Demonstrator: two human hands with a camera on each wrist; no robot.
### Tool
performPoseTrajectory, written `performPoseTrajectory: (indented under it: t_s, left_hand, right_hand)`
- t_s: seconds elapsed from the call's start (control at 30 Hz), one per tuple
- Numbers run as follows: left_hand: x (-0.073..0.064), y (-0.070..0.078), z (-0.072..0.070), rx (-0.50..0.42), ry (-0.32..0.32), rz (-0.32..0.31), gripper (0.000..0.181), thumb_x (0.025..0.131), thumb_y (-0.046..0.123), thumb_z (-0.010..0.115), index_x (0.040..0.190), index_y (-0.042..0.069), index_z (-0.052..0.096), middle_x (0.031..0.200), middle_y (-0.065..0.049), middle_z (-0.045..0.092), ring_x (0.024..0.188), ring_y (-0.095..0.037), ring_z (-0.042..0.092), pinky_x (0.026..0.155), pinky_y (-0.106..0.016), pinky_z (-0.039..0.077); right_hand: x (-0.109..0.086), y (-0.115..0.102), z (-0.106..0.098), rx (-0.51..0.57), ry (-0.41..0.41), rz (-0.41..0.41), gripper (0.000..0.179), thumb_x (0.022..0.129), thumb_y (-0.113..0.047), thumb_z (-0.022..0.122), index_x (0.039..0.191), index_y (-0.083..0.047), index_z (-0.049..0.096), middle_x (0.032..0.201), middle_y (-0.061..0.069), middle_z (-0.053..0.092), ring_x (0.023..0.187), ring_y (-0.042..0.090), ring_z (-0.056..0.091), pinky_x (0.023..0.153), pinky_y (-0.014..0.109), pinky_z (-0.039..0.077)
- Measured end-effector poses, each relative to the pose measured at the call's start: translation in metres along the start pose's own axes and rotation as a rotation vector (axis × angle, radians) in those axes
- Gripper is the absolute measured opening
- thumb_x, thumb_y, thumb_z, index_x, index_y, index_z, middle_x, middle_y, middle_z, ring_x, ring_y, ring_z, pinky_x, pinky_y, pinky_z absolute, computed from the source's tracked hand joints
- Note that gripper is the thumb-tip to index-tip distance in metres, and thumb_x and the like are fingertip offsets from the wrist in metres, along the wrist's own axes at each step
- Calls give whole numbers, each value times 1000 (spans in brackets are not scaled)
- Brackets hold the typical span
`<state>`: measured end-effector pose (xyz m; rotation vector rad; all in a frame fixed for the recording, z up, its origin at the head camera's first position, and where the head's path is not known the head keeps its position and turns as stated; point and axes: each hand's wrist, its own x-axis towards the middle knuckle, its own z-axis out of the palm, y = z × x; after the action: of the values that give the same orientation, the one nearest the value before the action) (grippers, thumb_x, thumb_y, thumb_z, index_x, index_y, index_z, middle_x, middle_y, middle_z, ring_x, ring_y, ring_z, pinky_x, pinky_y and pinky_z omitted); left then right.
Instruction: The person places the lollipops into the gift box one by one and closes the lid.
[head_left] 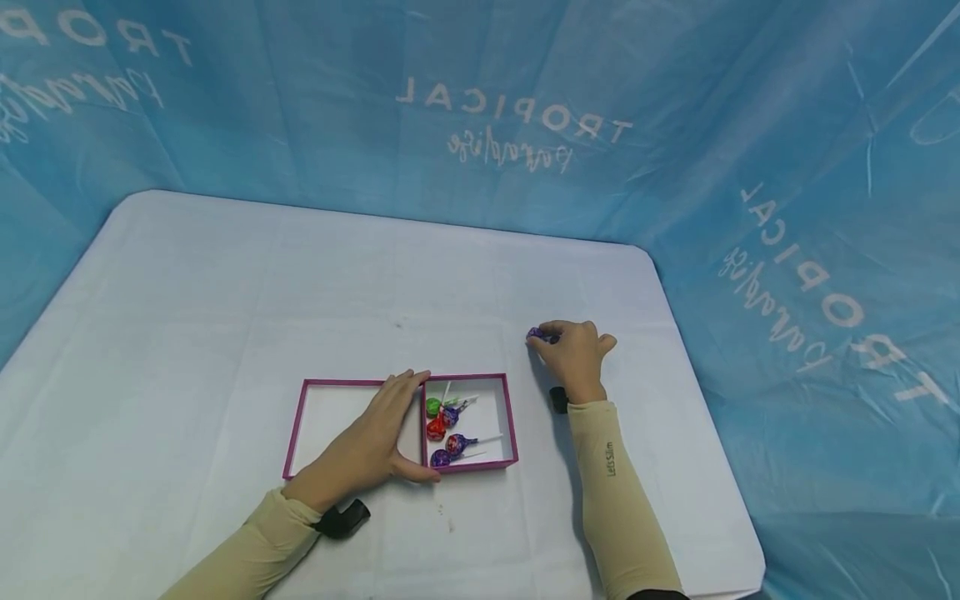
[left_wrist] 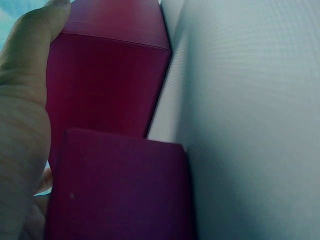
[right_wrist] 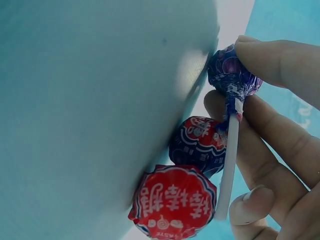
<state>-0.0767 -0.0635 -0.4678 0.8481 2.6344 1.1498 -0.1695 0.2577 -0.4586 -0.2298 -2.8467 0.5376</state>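
My left hand spans a pink-rimmed box, gripping it with the thumb at the near wall and fingers at the far wall. Inside lie several wrapped lollipops, among them a green one, a red one and purple ones. Right of the box, my right hand pinches a purple lollipop between thumb and fingertips. Close by its white stick, the right wrist view has a blue-and-red lollipop and a red lollipop; the hand hides these two from the head camera.
A second pink-rimmed tray or lid adjoins the box on its left, partly covered by my left hand and forearm. White cloth covers the table. Blue printed curtains hang behind and at the sides.
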Motion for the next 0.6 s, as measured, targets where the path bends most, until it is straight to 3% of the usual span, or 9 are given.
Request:
performPoseTrajectory:
  t_s: [0.3, 0.6]
  left_hand:
    - [-1, -1, 0, -12, 1, 14, 132, 59, 56, 93, 160, 10, 20, 161, -22, 28, 151, -43, 20, 122, -57, 24]
    - [-1, -1, -1, -24, -4, 1, 131, 60, 55, 93, 160, 11, 21, 162, -21, 27, 151, -42, 20, 121, -59, 26]
  right_hand:
    - [-1, -2, -4, 5, -15, -3, 33, 82, -35, 82, 103, -9, 80, 90, 12, 74, 91, 29, 52, 86, 58, 23]
    - [-8, -10, -22, 46, -12, -69, 34, 81, -37, 82, 103, -11, 81, 81, 9, 70, 86, 28, 51, 84, 56, 21]
